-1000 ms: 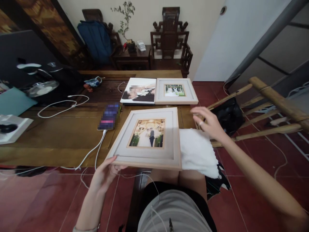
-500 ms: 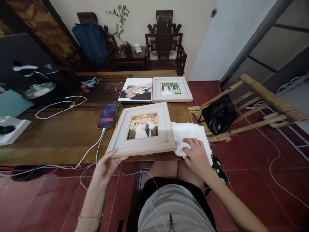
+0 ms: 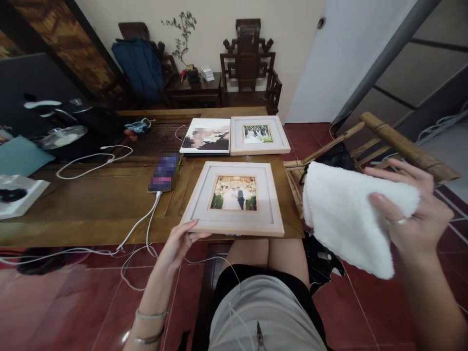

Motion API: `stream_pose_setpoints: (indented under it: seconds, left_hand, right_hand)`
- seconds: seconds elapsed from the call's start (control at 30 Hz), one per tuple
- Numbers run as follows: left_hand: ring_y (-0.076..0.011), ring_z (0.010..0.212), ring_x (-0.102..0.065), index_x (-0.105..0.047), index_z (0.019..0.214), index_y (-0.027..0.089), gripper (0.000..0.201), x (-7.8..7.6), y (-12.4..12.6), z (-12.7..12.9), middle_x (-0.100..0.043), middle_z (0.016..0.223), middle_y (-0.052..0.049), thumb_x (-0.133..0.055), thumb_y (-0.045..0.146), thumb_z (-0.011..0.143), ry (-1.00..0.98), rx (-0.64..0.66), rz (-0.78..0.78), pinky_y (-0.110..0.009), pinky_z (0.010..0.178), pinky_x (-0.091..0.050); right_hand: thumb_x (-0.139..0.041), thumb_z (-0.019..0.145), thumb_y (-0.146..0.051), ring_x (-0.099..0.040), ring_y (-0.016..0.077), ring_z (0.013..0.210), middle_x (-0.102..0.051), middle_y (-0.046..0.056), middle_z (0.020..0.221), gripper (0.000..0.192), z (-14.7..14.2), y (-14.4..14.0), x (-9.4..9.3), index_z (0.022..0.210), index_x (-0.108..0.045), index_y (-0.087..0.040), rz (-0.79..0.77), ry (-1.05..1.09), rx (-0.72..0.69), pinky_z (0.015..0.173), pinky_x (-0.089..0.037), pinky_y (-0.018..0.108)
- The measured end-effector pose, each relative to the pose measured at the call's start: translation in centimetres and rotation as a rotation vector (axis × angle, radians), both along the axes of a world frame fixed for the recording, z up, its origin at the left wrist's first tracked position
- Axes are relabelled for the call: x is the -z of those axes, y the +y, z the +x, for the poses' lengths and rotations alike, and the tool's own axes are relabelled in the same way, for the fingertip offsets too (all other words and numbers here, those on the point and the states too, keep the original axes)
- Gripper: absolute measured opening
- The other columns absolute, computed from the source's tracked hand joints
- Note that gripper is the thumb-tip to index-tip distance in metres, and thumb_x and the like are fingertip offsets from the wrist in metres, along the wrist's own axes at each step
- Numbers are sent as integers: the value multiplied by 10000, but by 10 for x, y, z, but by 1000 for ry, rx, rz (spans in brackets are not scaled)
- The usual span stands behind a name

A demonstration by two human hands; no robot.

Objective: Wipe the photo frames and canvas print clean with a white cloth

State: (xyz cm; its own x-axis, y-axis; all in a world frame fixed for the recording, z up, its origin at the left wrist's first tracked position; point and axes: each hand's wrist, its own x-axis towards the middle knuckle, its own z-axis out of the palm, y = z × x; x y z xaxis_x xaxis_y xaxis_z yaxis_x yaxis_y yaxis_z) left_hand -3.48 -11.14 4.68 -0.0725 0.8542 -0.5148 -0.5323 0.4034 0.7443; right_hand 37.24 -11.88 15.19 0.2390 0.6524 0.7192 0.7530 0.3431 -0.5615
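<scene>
My left hand (image 3: 183,241) grips the near left corner of a pale wooden picture frame (image 3: 268,214), its thumb on the top edge and fingers underneath. A wedding photo (image 3: 234,193) sits inside a wide white mat. Out to the right, my right hand (image 3: 420,214) pinches a white cloth (image 3: 343,209) that hangs in the air beside the table, apart from the frame. Farther back lies a second framed photo (image 3: 258,135), touching a flat photo panel (image 3: 205,136) on its left.
On the wooden table (image 3: 98,204), a phone (image 3: 164,173) is plugged into a white cable (image 3: 139,222). A kettle (image 3: 62,136) and a white box (image 3: 22,195) are at the left. A bamboo chair (image 3: 402,141) with a black bag stands to the right.
My right hand has lifted the white cloth off the table's right edge and carried it right and up. The picture frame has shifted right and turned squarer to me, still in my left hand.
</scene>
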Motion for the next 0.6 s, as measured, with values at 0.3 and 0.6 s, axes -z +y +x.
stream_pose_setpoints:
  seconds: [0.3,0.6]
  left_hand:
    - [-249,712,-735,-690,848,69,156,-5,6,25,-747,854,-111,-729,108,701,81,117,78,-341,722,-633]
    - [-180,802,-674,-662,861,110,374,7,12,31,-711,852,-56,-788,398,658,469,288,148,-234,722,-542]
  right_hand:
    - [-625,839,-275,-579,281,1162,-716,33,1018,196,7,18,-11,646,-628,-247,91,-136,-127,1004,-415,519]
    - [-674,769,-361,-505,334,1152,-498,209,1275,379,5,43,5,1064,-579,-143,-138,-625,-69,910,-476,463]
